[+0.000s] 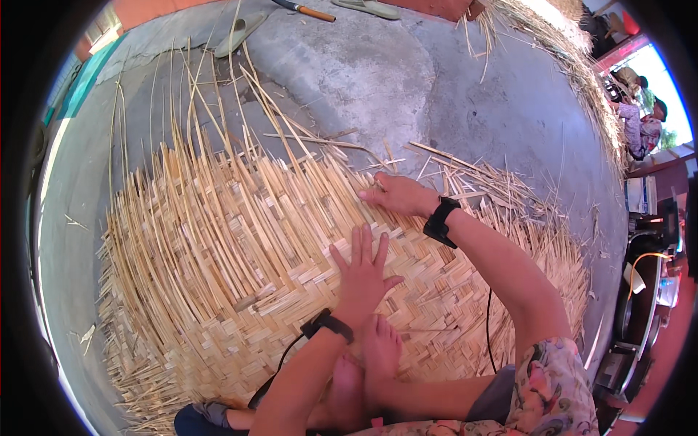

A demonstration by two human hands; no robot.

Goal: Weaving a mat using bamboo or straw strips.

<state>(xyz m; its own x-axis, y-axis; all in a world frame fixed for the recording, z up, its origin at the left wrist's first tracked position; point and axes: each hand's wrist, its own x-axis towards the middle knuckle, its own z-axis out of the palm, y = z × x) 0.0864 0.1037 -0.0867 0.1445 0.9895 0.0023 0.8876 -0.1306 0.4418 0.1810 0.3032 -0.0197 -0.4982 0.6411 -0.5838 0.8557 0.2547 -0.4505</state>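
A large, partly woven mat [443, 291] of pale split-reed strips lies on the floor beneath me. My left hand [361, 280] rests flat on its herringbone weave with the fingers spread, holding nothing. Farther up and to the right, my right hand [401, 195] is closed at the mat's far edge, thumb and fingers curled together over the strip ends. Whatever lies within that grip is hidden by the fingers. Long loose strips [196, 218] run side by side across the mat's left part, and some stick out past its far edge. Black bands with cables circle both my wrists.
My bare foot [382, 345] presses on the mat just below my left hand. Broken strips [502, 182] litter the concrete floor [349, 80] at the far right edge. A slipper [240, 34] and a wooden-handled tool [305, 10] lie beyond. Other people [643, 123] sit at the far right.
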